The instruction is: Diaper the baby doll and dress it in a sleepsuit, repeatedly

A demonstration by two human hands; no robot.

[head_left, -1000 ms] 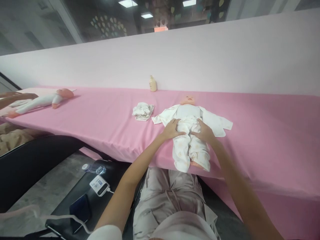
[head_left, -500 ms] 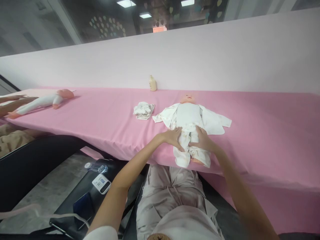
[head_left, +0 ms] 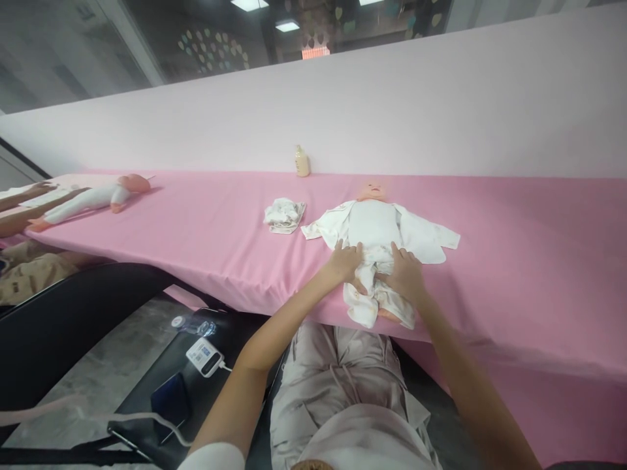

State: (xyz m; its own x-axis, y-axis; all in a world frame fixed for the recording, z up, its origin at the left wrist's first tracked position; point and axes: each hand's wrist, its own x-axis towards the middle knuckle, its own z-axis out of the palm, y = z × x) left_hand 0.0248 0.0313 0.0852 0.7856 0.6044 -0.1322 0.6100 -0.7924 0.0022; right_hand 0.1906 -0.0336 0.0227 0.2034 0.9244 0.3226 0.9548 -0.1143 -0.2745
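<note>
A baby doll (head_left: 375, 223) lies on its back on the pink-covered table, its head toward the wall. Its white bodysuit shows, and a white printed baby jacket (head_left: 425, 240) is spread beneath it with the sleeves out to both sides. White printed baby trousers (head_left: 379, 258) are bunched around the hips and legs; one foot shows at the lower end. My left hand (head_left: 347, 264) grips the trousers at the doll's left-of-view side, fingers at the waist and thumb lower. My right hand (head_left: 405, 274) holds the opposite side likewise. Both fingertips are partly hidden in cloth.
A folded stack of white cloth (head_left: 284, 215) lies left of the doll. A pale yellow bottle (head_left: 302, 162) stands by the wall. Another person's hands (head_left: 36, 196) are beside a second doll (head_left: 100, 197) at far left. A black chair (head_left: 200, 398) holds a bottle and devices.
Both my hands have shifted slightly up the doll toward its waist, and the trousers are more bunched there. The view has tilted and shifted a little.
</note>
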